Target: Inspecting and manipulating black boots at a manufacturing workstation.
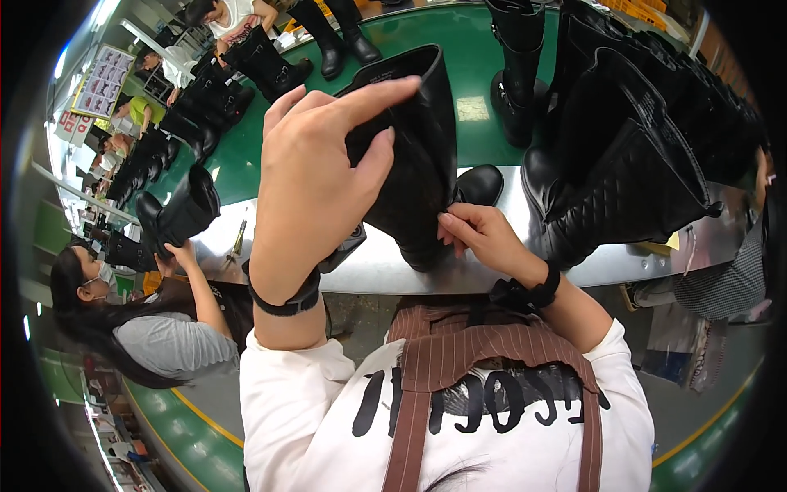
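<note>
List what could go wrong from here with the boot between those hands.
The black boot stands near the metal strip's front edge, so an uneven push from the left hand or right hand might tip it off.

The quilted boot sits close by the right hand; a swinging arm could knock it.
</note>
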The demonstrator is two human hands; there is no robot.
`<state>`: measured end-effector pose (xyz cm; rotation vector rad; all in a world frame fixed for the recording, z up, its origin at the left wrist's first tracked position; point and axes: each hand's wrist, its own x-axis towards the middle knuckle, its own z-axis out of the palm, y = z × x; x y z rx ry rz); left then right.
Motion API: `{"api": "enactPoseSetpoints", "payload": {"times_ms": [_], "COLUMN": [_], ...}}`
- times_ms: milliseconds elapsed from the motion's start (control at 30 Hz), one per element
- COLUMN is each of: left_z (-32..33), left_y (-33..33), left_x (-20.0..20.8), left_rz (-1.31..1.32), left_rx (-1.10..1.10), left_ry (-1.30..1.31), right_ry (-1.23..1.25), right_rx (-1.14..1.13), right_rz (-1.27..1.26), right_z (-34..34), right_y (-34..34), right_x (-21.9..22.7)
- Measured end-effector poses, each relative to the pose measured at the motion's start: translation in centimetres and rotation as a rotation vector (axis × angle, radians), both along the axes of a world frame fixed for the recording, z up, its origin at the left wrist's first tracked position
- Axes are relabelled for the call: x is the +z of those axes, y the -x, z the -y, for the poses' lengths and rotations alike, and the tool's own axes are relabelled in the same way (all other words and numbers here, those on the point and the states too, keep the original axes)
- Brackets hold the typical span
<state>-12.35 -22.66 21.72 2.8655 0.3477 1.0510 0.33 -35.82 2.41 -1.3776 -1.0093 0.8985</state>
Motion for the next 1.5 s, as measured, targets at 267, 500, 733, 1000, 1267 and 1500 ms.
{"api": "enactPoseSetpoints", "payload": {"times_ms": [267,500,733,1000,1267,1500], "left_z": [-0.7,1.0,2.2,2.0,0.8,4.6], "left_y": [-1.1,3.7,3.5,2.8,6.4,-2.7], "left_x": [-7.4,-22.8,-25.8,-25.3,-17.4,-16.0], "left_rz": [0.613,0.076,0.013,0.249,-0.675,-0.04], "left_rx": [0.228,0.036,-0.044,0.128,0.338,-0.506], "left_ry": [-0.268,0.907,1.08,1.042,0.425,1.052], "right_ry": [-0.097,0.04,-0.255,-0.576,0.025,-0.358], "right_rx": [0.022,0.068,0.061,-0.351,-0.956,-0.611], "right_rz": [0.017,-0.082,-0.142,0.981,1.589,1.123], "right_z": [0.7,0.9,4.6,7.7,15.5,17.9], "right_y": [-0.5,-0.3,0.3,0.4,-3.3,-3.9], "right_x": [-0.3,1.7,15.2,14.0,15.9,14.8]}}
